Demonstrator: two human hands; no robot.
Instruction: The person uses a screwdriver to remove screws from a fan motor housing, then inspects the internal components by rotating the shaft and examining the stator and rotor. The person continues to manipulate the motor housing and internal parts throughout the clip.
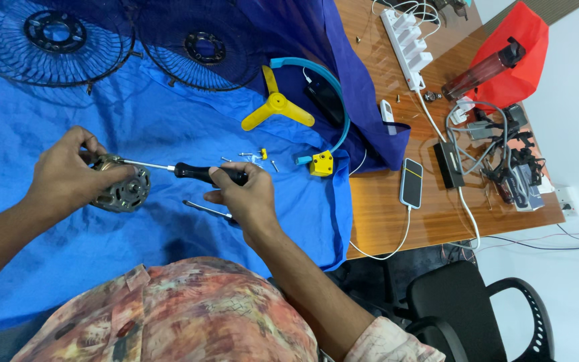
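Observation:
My left hand grips a round metal fan motor above the blue cloth. My right hand holds a black-handled screwdriver whose shaft points left, its tip at the top of the motor. A second metal tool lies on the cloth just under my right hand. A few small screws and a yellow bit lie on the cloth beyond my right hand.
Two wire fan guards lie at the far side. A yellow three-blade fan propeller, a blue curved ring with a yellow block, a phone, a power strip, cables and a red bag sit to the right. A black chair stands by the table edge.

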